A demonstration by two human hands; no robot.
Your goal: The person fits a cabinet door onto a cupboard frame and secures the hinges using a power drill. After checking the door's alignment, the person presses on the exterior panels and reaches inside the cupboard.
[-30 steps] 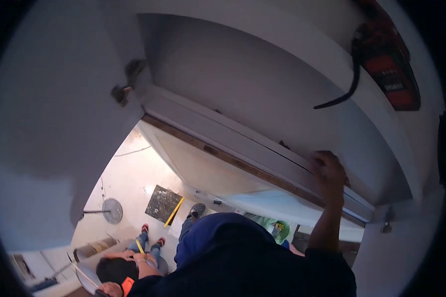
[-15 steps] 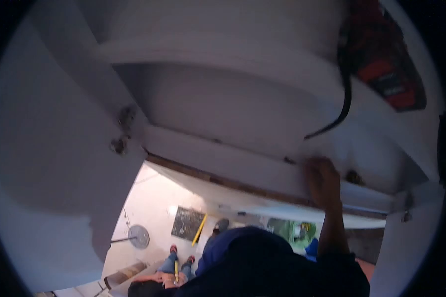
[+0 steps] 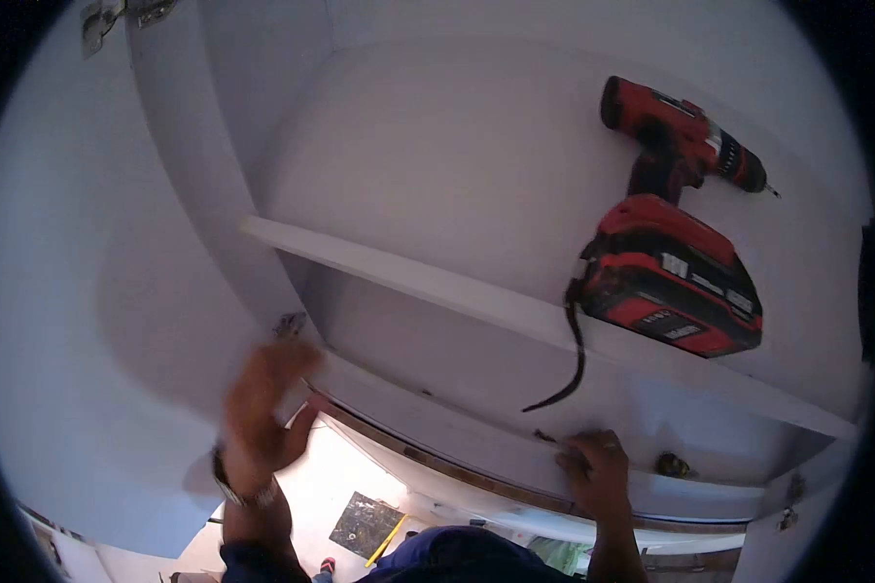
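Observation:
My left hand (image 3: pixel 267 413), with a watch at its wrist, is raised at the left beside the cabinet door (image 3: pixel 156 321). It is slightly blurred, its thumb stands apart from the fingers, and it appears to hold nothing. Just above it is a metal hinge (image 3: pixel 290 323). My right hand (image 3: pixel 598 471) rests at the front of the cabinet's bottom board (image 3: pixel 476 442) with fingers curled together; anything in them is hidden. A small dark piece (image 3: pixel 544 436) lies beside its fingertips. Farther right is a small dark-and-yellow object (image 3: pixel 673 464).
A red and black cordless drill (image 3: pixel 671 233) stands on the white shelf (image 3: pixel 408 282), its black strap (image 3: pixel 576 364) hanging over the edge. Another hinge (image 3: pixel 787 515) is at the lower right. Far below, a dark square (image 3: pixel 365 525) and a yellow bar (image 3: pixel 387 540) lie on the floor.
My view has tilted up, bringing the whole drill and shelf into sight. My left hand has come into view at the left. My right hand stays by the small dark piece, nearer it.

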